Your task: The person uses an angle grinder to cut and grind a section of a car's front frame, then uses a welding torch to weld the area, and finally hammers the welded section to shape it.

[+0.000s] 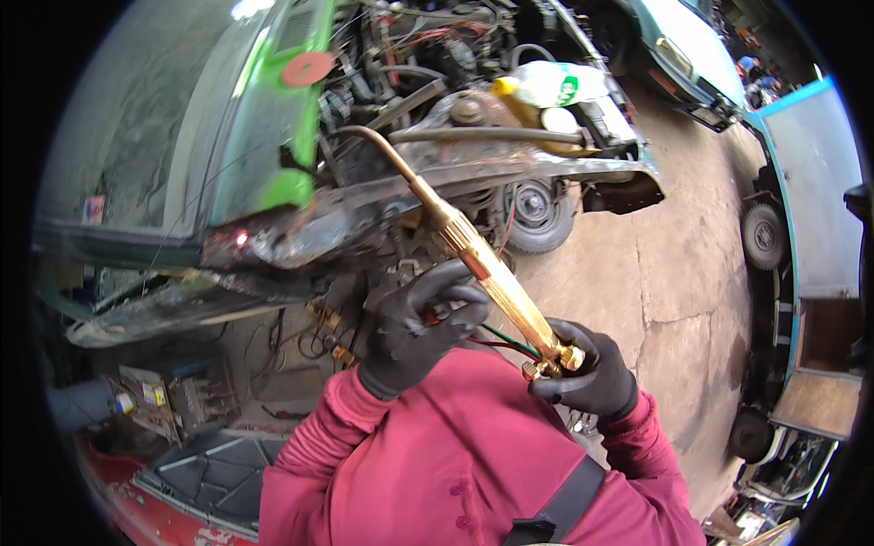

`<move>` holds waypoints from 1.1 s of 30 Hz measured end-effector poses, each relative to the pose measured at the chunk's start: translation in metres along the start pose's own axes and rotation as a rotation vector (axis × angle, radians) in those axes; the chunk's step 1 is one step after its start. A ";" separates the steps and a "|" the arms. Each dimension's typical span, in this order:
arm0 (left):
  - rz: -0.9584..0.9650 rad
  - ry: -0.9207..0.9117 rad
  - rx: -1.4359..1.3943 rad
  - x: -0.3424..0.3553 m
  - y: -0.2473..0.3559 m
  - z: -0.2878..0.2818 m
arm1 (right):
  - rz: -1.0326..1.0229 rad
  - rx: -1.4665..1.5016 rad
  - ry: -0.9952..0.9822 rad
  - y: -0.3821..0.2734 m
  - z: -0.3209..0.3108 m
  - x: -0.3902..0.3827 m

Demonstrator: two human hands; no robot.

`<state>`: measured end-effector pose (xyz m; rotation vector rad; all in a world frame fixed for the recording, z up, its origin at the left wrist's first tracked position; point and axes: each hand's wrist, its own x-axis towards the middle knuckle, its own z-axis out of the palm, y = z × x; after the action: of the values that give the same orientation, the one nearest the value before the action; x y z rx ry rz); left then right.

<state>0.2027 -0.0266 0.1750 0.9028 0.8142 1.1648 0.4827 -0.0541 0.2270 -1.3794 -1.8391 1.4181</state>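
Setting: concrete yard (674, 273), stripped green car (273, 136) far left
Left hand (419, 328): curled around brass torch (482, 264) – mid-handle
Right hand (592, 373): pinching torch's valve end – near

I see a bare concrete floor (674, 264), pale and cracked, running along the right side of the view. A small car wheel (537, 214) stands on it under the rusted front of the stripped green car (273, 118). Farther right, two more wheels (763, 235) of a blue vehicle rest on the same concrete. At lower left, a heap of scrap parts (155, 400) and wires lies on the ground.
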 end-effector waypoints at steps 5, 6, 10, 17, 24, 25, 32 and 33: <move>-0.102 0.127 0.391 0.013 -0.070 -0.012 | 0.059 0.213 0.254 0.016 -0.106 0.007; -0.065 0.175 0.428 0.009 -0.094 -0.027 | 0.074 0.226 0.303 0.019 -0.130 0.010; -0.232 0.498 0.771 -0.048 -0.206 -0.132 | -0.218 0.115 0.534 0.046 -0.210 0.036; -0.602 0.097 1.999 -0.307 -0.341 -0.239 | -0.164 -0.173 0.848 0.137 -0.307 0.126; -0.738 1.078 0.741 -0.355 -0.352 -0.169 | 0.124 -0.572 0.809 0.199 -0.355 0.212; -0.734 1.099 0.836 -0.345 -0.348 -0.157 | 0.147 -0.655 0.810 0.202 -0.357 0.223; -0.437 1.051 0.687 -0.274 -0.307 -0.113 | 0.290 -0.850 0.691 0.221 -0.356 0.257; -0.454 1.052 0.678 -0.271 -0.306 -0.110 | 0.308 -0.844 0.677 0.224 -0.355 0.258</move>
<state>0.1702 -0.3182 -0.1295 0.5132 2.2362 0.9086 0.7597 0.3338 0.1035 -2.2461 -1.8198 0.1152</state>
